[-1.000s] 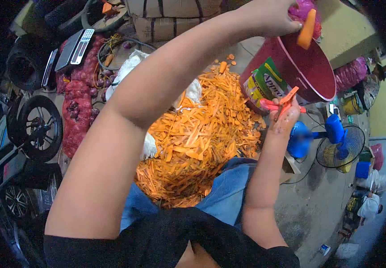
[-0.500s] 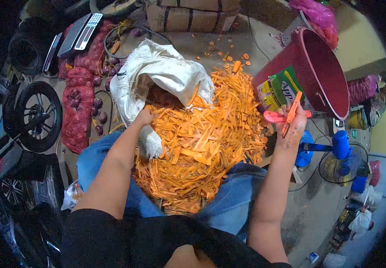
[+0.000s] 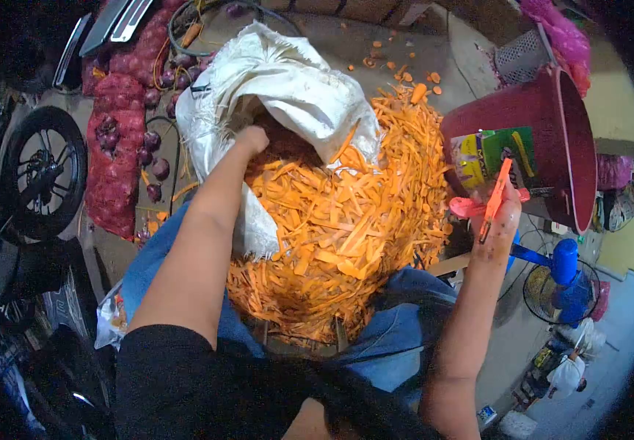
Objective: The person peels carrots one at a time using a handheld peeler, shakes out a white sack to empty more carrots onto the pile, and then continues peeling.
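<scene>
My left hand (image 3: pixel 254 139) reaches into the mouth of a white woven sack (image 3: pixel 310 110), its fingers curled; what they hold, if anything, is hidden. The sack lies on its side with a dark red-brown inside. A large heap of carrot peelings (image 3: pixel 346 227) spreads from the sack's mouth down between my knees. My right hand (image 3: pixel 505 213) is raised at the right of the heap, closed on an orange peeler (image 3: pixel 499 194) with a dark blade slot. A pinkish-red handle-like piece (image 3: pixel 467 207) crosses it in the same grip.
A tilted dark red bucket (image 3: pixel 522 117) with a label stands behind my right hand. Carrot pieces (image 3: pixel 405 75) lie on the floor beyond the heap. Net bags of onions (image 3: pixel 115 161) and a motorbike wheel (image 3: pixel 44 172) are at left. A blue fan (image 3: pixel 565 262) stands at right.
My left hand has moved from the peelings by the sack's edge forward into its mouth. The right hand still holds the peeler. The whole view has shifted.
</scene>
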`<move>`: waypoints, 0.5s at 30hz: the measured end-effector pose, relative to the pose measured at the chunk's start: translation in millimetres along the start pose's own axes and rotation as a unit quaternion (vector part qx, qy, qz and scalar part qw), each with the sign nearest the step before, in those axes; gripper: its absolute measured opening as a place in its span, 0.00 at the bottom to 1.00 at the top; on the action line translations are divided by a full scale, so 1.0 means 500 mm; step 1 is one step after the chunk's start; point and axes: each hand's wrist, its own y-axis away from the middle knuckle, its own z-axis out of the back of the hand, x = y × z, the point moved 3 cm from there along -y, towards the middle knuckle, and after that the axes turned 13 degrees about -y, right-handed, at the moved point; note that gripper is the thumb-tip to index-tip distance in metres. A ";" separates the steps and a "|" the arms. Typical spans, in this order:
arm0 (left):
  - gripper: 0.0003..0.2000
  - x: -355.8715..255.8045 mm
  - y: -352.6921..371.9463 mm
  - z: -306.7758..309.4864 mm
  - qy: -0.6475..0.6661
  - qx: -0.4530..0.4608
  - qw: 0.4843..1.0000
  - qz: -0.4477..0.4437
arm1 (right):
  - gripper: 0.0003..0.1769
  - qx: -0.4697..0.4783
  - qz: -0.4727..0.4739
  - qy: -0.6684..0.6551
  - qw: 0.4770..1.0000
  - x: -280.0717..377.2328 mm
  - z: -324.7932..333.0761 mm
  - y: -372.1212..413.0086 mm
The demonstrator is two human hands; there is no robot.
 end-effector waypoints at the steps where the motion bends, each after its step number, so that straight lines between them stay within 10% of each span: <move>1: 0.14 0.013 -0.010 -0.009 -0.053 0.054 0.997 -0.013 | 0.06 -0.003 -0.008 0.006 1.000 -0.009 0.004 -0.005; 4: 0.14 0.060 -0.009 -0.019 -0.192 0.072 0.979 0.008 | 0.08 0.183 -0.102 -0.020 0.978 -0.017 0.079 -0.091; 11: 0.15 0.140 -0.019 -0.046 -0.182 0.137 0.971 0.073 | 0.08 0.080 -0.065 0.006 0.995 -0.048 0.010 -0.069; 15: 0.14 0.013 0.013 -0.001 -0.248 -0.001 0.969 0.020 | 0.09 0.042 -0.060 0.018 0.997 -0.053 -0.015 -0.046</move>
